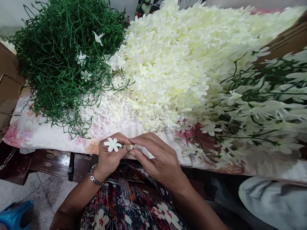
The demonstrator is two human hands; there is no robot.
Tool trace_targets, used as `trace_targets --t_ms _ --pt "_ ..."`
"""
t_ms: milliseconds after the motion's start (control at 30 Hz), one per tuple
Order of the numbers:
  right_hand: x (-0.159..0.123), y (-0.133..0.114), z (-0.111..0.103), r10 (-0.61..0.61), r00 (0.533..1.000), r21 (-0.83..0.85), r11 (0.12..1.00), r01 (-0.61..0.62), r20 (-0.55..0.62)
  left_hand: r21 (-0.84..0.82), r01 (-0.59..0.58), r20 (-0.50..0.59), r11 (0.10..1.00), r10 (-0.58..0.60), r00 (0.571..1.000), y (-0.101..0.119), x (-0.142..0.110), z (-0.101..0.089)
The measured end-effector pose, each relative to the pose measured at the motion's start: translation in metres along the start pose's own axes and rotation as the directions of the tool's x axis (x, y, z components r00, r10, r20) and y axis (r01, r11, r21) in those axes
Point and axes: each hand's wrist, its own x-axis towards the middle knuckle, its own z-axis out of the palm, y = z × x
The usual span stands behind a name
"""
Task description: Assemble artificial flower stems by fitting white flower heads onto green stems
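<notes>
Toward seven o'clock, left hand [107,159] gripped a white artificial flower [112,144] | right hand [158,159], at six o'clock, pinched a tiny pale piece [131,146], details unclear, beside it | green artificial stems [59,64] lay heaped at ten o'clock | loose cream-white blossoms [172,67] spread at one o'clock

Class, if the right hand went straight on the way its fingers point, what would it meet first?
Most likely the left hand, which holds a white flower; the right hand points across at it, so close that any gap is hard to judge.
</notes>
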Motion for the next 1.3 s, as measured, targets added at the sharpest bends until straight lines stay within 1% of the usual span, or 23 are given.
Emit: trace_targets --t_ms 67,200,267,367,467,567,633,767,867,967,1100,1200,1300 --pt "-0.001 0.001 0.002 0.015 1.0 0.021 1.0 -0.014 -0.021 -0.008 0.044 0.017 0.999 -0.044 0.999 0.001 -0.001 -0.001" --pt "-0.002 0.003 0.003 0.041 0.998 0.027 0.999 -0.04 -0.052 0.057 0.095 0.094 0.994 -0.1 0.99 0.003 -0.002 -0.006" --pt "-0.003 0.003 0.001 0.077 0.995 0.022 0.997 -0.075 -0.063 0.076 0.078 0.09 0.994 -0.085 0.992 0.003 -0.002 -0.008" --pt "-0.004 0.003 -0.002 0.144 0.986 0.027 0.989 -0.142 -0.079 0.097 0.029 0.053 0.995 -0.034 0.998 0.003 -0.003 -0.008" --pt "-0.004 -0.001 -0.006 0.167 0.983 0.068 0.985 -0.162 -0.076 0.133 -0.01 0.052 0.991 0.003 0.999 0.003 -0.003 -0.008" --pt "-0.003 -0.005 -0.009 0.13 0.989 0.096 0.988 -0.124 -0.066 0.16 -0.038 0.078 0.986 0.026 0.997 0.005 -0.003 -0.008" --pt "-0.002 -0.006 -0.009 0.088 0.995 0.082 0.993 -0.084 -0.052 0.182 -0.058 0.104 0.982 0.039 0.994 0.006 -0.002 -0.008" --pt "-0.001 -0.006 -0.009 0.0 0.999 0.014 1.0 0.001 -0.04 0.242 -0.14 0.161 0.96 0.103 0.982 0.008 -0.002 -0.008" --pt "0.0 -0.004 -0.009 -0.035 0.999 -0.062 0.997 0.034 -0.017 0.306 -0.211 0.191 0.928 0.157 0.969 0.008 -0.002 -0.009" --pt "0.0 -0.004 -0.01 -0.051 0.998 -0.136 0.989 0.055 0.03 0.361 -0.261 0.213 0.896 0.193 0.958 0.007 -0.002 -0.009" --pt "0.002 -0.003 -0.011 -0.065 0.996 -0.208 0.975 0.078 0.068 0.379 -0.309 0.251 0.873 0.224 0.942 0.003 -0.002 -0.011" --pt "0.002 0.0 -0.009 -0.053 0.996 -0.231 0.97 0.069 0.075 0.393 -0.338 0.284 0.855 0.236 0.929 0.0 0.0 -0.013" --pt "0.0 0.003 -0.005 -0.037 0.997 -0.217 0.975 0.05 0.064 0.386 -0.368 0.302 0.846 0.261 0.917 -0.002 0.003 -0.012"
